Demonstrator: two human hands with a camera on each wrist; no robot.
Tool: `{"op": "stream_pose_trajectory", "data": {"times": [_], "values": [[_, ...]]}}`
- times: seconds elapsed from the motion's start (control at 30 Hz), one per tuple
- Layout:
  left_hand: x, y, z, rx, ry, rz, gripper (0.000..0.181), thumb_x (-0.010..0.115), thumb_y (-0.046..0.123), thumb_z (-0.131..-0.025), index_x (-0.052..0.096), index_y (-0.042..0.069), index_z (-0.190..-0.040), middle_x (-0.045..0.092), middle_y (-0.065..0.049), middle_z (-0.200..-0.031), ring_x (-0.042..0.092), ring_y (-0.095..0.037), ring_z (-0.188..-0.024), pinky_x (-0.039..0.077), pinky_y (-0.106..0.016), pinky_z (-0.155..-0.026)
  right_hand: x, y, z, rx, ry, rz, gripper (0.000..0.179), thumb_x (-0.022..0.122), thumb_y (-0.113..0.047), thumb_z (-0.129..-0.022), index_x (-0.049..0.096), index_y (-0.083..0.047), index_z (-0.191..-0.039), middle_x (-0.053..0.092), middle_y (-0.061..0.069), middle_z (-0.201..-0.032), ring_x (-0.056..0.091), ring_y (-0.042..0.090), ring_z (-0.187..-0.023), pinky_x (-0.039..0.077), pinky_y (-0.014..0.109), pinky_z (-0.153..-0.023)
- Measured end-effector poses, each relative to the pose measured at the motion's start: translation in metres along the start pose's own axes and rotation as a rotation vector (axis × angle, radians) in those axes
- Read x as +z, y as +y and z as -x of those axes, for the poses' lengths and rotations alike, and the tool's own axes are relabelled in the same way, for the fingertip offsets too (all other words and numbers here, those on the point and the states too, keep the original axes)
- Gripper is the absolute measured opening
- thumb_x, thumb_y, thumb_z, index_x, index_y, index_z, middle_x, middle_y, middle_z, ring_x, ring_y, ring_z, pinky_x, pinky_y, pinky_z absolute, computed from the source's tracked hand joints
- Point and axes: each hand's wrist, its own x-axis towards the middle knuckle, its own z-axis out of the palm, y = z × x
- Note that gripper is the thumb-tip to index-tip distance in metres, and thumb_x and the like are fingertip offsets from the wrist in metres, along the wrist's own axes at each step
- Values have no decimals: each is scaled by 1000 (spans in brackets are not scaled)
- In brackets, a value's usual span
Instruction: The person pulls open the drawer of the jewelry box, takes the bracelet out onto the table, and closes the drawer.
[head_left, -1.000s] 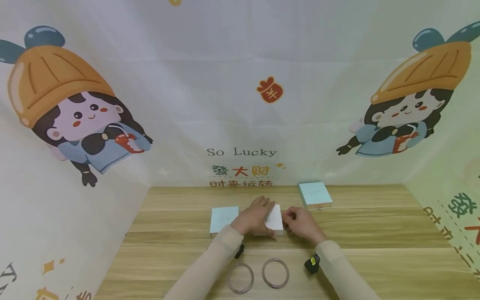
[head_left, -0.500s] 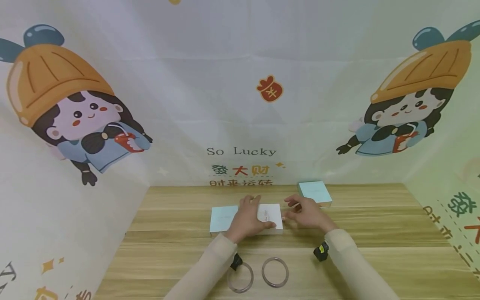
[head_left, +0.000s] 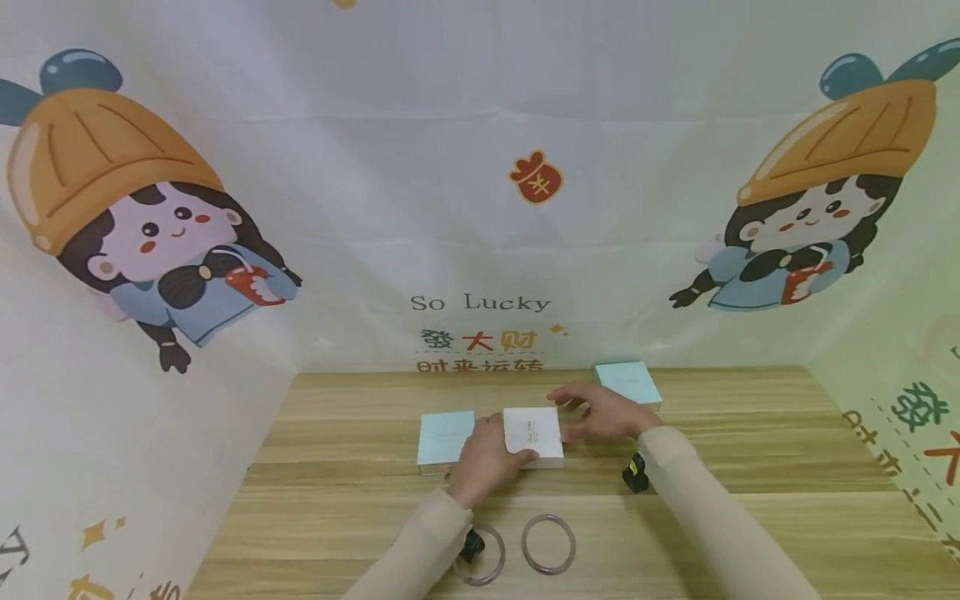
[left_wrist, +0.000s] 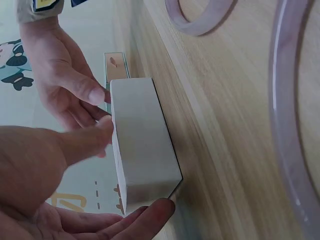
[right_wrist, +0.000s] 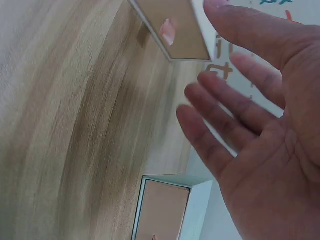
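Observation:
A white flat box (head_left: 536, 433) with small print on its lid lies mid-table. My left hand (head_left: 483, 458) holds its left end: the thumb lies on the top while the fingers sit against the end face, as the left wrist view (left_wrist: 50, 170) also shows. Beside the opposite end, my right hand (head_left: 600, 412) has its fingers spread and extended, the thumb by the box's top edge. In the right wrist view, the white box's tan end panel (right_wrist: 187, 37) carries a small pink tab, below the thumb of the right hand (right_wrist: 270, 145).
Pale blue boxes stand to the left (head_left: 446, 437) and at the back right (head_left: 628, 382), the latter partly behind my right hand. Two translucent bangles lie near the front, one (head_left: 549, 544) in full view, the other (head_left: 491, 571) partly covered by my left wrist camera.
My left hand slid left, from across the box's lid to its left end, uncovering the print. My right hand opened from curled fingers beside the box to spread ones. The box stayed put.

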Motion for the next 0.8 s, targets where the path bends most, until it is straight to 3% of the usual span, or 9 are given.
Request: {"op": "stream_pose_trajectory", "data": {"times": [0.1,0.23,0.6,0.8], "values": [[1,-1,1,2,4,21,55,88,28,-82,63,-4,-119,66,-16,-104,63,-27,-91,54,-45,-77,1,1,-6,-6,-38,-2,67,85,-21,-85,56,-8,-145,61,12,-142,57,35,-130,53,50,-102],[3,-3,-1,11,4,22,49,87,26,-82,63,-6,-112,67,-16,-98,64,-26,-86,55,-42,-73,4,2,-13,-7,-53,-4,64,85,-20,-84,60,-8,-141,66,10,-135,61,32,-126,53,49,-102],[2,-2,-4,21,-12,32,44,87,22,-82,64,-7,-106,66,-14,-91,57,-19,-75,51,-35,-64,7,0,-12,21,-9,-10,54,85,-15,-83,67,-8,-134,69,11,-132,65,31,-121,54,47,-102],[0,-4,-12,-2,-35,49,43,88,18,-80,66,-5,-109,68,-13,-93,57,-18,-76,53,-35,-68,10,3,-11,-3,23,-12,52,87,-17,-81,68,-5,-128,72,9,-119,68,26,-111,57,42,-96]]}}
